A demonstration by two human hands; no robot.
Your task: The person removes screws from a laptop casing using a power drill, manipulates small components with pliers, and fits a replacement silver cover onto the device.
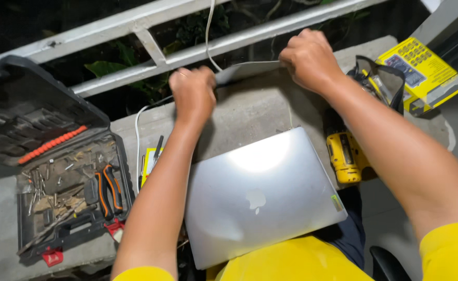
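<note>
- Resting on the concrete ledge [249,112], closed and lid up, the silver laptop [260,195] is the biggest thing near the hands; it lies on the near side of the ledge, partly over the person's lap, and neither hand touches it.
- Beyond the laptop, at the far edge of the ledge, lies a thin grey sheet [247,70], and both hands meet on it.
- That sheet looks light, thin and flat, probably stiff but able to flex, with edges that may be sharp; it is best held at its two ends with thumb and fingers pinching the edge.
- The right hand [308,58] is closed over the sheet's right end, beyond the laptop's far right corner.
- The left hand [193,93] is blurred, curled at the sheet's left end; whether it truly clamps I cannot tell.
- Left of the laptop stands an open tool case [57,171]; right of it lies a yellow drill [343,153].
- A white cable [208,36] runs up past the sheet, beyond the laptop.
</note>
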